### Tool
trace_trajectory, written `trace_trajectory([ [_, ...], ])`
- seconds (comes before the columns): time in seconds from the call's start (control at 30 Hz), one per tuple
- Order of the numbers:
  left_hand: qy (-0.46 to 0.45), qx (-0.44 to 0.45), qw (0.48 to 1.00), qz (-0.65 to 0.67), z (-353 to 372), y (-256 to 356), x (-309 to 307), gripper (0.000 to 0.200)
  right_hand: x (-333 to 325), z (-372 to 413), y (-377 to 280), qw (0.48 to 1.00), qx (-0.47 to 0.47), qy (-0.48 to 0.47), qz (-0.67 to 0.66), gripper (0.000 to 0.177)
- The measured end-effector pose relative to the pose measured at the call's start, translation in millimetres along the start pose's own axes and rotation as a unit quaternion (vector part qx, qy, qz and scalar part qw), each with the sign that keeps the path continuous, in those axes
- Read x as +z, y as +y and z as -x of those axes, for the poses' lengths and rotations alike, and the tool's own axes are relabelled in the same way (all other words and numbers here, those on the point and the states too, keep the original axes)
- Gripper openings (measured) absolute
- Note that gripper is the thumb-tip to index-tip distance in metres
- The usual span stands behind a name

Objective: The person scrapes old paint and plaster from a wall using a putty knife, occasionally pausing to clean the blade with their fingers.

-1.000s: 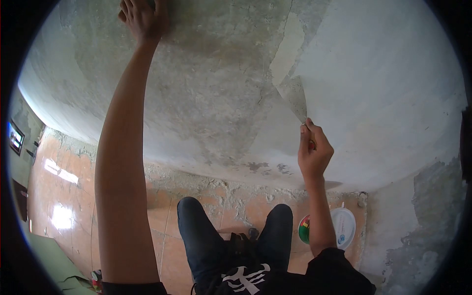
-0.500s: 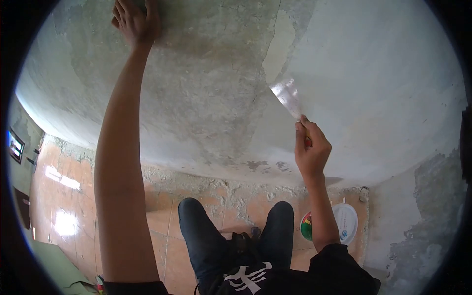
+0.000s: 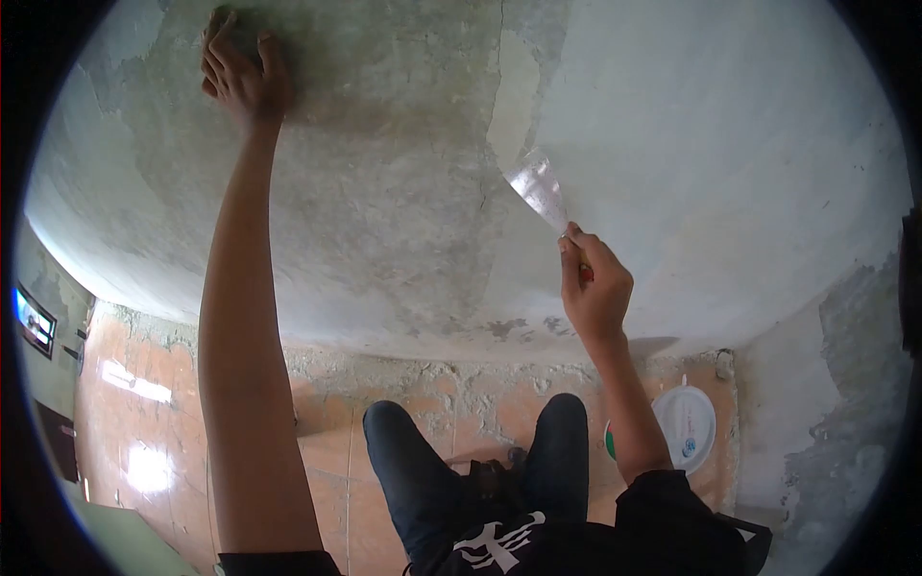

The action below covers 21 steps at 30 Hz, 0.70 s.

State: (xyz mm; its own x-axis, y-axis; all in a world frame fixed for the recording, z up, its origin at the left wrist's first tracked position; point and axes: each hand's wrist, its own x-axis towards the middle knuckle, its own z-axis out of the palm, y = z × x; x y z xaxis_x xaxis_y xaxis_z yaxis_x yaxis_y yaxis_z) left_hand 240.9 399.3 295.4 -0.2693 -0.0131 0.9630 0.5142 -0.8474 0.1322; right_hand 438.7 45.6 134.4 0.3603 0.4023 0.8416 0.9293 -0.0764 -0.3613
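Note:
My right hand (image 3: 599, 290) is closed around the handle of a putty knife (image 3: 540, 190), its thumb and forefinger close to the base of the wide metal blade. The blade lies against the wall (image 3: 384, 192) at the lower end of a long pale patch (image 3: 517, 96), beside a thin crack. Most of the handle is hidden in my fist; a bit of red shows. Higher up on the left, my left hand (image 3: 245, 77) rests on the grey, stained wall with its fingers apart and holds nothing.
Crumbs of plaster lie along the wall's foot on the orange tiled floor (image 3: 322, 442). A white round lid or tub (image 3: 686, 427) stands by my right forearm, with something green beside it. At the far left are a lit screen (image 3: 36, 321) and a green surface (image 3: 125, 538).
The view has shifted slightly, so the wall marks sit further left. My left hand's fingers show more fully. The putty knife's blade stays near the pale patch's lower end.

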Motion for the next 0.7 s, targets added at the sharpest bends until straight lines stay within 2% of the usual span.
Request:
trace_trajectory([
  [0.17, 0.016, 0.007, 1.000, -0.010, 0.3, -4.8, 0.5, 0.049, 7.8, 2.3, -1.1, 0.999, 0.005, 0.006, 0.031, 0.011],
  [0.4, -0.001, 0.001, 1.000, -0.020, -5.0, -4.2, -2.2, 0.049, 6.4, 2.5, -4.2, 0.999, 0.018, 0.020, -0.017, 0.009],
  [0.7, -0.009, -0.004, 1.000, -0.019, 0.4, -3.1, -1.0, 0.048, 2.1, 1.8, -9.2, 1.000, 0.013, 0.016, 0.013, 0.007],
])
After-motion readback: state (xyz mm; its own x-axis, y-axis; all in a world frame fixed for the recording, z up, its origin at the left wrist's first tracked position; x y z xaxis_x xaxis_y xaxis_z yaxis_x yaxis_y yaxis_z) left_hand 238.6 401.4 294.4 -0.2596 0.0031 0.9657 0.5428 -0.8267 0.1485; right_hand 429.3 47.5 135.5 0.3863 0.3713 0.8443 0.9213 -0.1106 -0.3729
